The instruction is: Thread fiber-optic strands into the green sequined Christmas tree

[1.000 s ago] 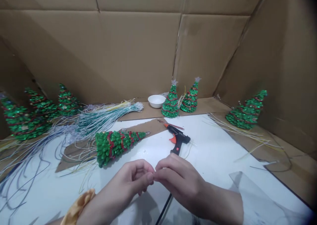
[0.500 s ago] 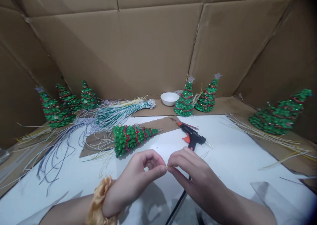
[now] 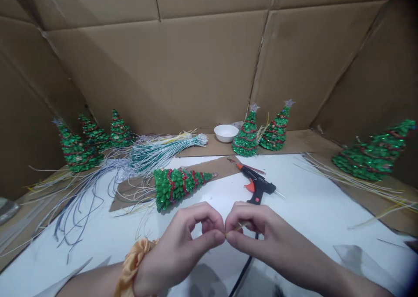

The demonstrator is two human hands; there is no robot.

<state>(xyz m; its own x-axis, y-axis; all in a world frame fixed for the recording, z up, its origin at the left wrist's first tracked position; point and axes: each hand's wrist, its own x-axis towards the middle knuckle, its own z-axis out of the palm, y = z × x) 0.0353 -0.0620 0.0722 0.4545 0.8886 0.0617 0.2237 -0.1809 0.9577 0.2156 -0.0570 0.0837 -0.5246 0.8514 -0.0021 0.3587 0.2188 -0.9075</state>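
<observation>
My left hand [image 3: 192, 234], with an orange scrunchie [image 3: 135, 262] round its wrist, pinches with thumb and forefinger. Facing it, my right hand [image 3: 254, 231] pinches too, and the fingertips of both nearly meet over the white tabletop. Between them runs a thin yellowish strand [image 3: 241, 227], much of it hidden by the fingers. Beyond my left hand a small green Christmas tree [image 3: 178, 186] with red garland lies on its side, pointing right. A black and orange glue gun [image 3: 257, 183] lies just past my right hand, its cord running beneath it.
Bundled white and green strands [image 3: 166, 151] lie at the back left, near several upright trees [image 3: 75, 151]. A white bowl [image 3: 226, 133] stands beside two more trees. At right, another tree [image 3: 372, 155] leans by loose strands. Cardboard walls [image 3: 209, 70] surround the table.
My right hand has turned so its curled fingers and thumb form a loop, and more of the yellowish strand shows. Both hands sit slightly lower in view; the whole view has shifted a little.
</observation>
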